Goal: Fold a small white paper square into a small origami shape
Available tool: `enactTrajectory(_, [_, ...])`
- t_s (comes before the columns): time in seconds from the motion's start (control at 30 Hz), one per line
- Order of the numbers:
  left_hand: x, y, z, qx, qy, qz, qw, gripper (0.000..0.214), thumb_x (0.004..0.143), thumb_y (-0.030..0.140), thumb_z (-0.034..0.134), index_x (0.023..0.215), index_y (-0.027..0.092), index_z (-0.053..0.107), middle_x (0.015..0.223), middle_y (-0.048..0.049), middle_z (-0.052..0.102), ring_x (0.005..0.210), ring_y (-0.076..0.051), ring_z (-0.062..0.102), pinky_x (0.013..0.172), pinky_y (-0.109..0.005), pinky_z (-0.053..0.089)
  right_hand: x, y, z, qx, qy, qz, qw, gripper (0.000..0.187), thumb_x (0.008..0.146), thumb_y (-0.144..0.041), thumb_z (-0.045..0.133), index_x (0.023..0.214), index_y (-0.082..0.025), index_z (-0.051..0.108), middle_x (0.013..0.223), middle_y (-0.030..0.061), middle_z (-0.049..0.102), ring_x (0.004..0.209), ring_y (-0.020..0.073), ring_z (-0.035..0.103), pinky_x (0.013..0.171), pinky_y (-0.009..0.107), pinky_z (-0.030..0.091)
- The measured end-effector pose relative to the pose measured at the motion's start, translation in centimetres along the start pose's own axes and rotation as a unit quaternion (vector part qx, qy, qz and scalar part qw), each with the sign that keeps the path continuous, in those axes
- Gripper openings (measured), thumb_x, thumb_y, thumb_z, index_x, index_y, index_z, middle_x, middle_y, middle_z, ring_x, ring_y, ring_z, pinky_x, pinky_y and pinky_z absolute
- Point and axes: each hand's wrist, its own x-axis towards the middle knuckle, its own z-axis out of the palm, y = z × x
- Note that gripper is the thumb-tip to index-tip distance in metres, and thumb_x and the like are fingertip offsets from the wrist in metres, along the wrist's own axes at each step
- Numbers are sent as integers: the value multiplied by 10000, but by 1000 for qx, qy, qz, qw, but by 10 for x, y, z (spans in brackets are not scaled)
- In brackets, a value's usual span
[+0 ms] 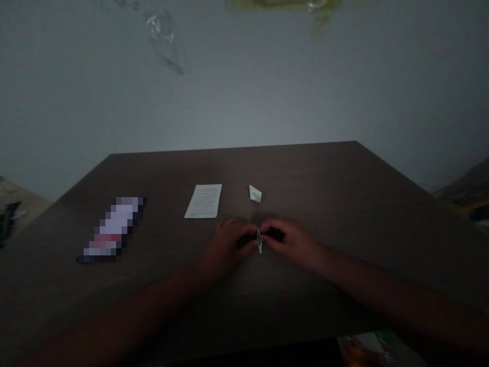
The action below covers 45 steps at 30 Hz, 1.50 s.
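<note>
My left hand (226, 243) and my right hand (291, 239) meet over the middle of a dark wooden table (344, 204). Both pinch a small folded white paper piece (259, 240) between their fingertips, held upright just above the tabletop. The fingers of both hands are curled closed around it. The room is dim, so the paper's exact shape is hard to make out.
A white printed sheet (204, 201) lies flat behind my left hand. A small crumpled white paper (255, 193) sits behind my right hand. A flat blurred rectangular object (111, 229) lies at the left. Coloured items (367, 349) show below the table's near edge.
</note>
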Motion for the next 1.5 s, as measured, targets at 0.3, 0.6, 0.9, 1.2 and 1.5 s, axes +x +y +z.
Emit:
enactTrajectory(0.3, [0,-3,3,-1,8,-2,1000,169,1103,356,839,1268,321,848,1242,-50,897,1247,-336,808,1177,-544,602,-1,2,1,-21,0,-17,1000,92,1025,-256,869,1104,-280,828,1102,53,872,1036,263,800,986,435,627])
enactTrajectory(0.6, [0,5,1,2,13,-14,1000,170,1107,326,834,1276,315,855,1250,-57,901,1250,-338,802,1193,-560,587,-1,3,2,-16,13,-18,1000,69,1032,-276,877,1076,-281,823,1061,52,876,1035,276,814,997,457,643])
enactTrajectory(0.9, [4,7,-1,1,-2,-24,1000,156,1089,283,845,1242,297,873,1237,-58,905,1239,-333,804,1186,-553,577,0,3,0,-8,1,-5,1000,100,1013,-259,900,1078,-287,830,1067,54,878,1048,282,822,1010,473,651])
enactTrajectory(1.2, [4,7,-2,-1,2,-20,1000,194,1090,266,845,1277,305,877,1237,-53,901,1248,-330,810,1199,-555,586,0,3,0,-9,4,10,1000,104,1007,-237,895,1076,-287,836,1070,48,877,1045,274,816,1022,468,655])
enactTrajectory(1.5, [0,-3,-1,-19,8,5,1000,265,1077,238,810,1331,296,859,1282,-66,903,1276,-328,811,1208,-560,596,-1,2,-3,-4,-2,1,1000,94,1026,-235,862,1100,-291,846,1090,50,882,1053,273,827,1027,470,665])
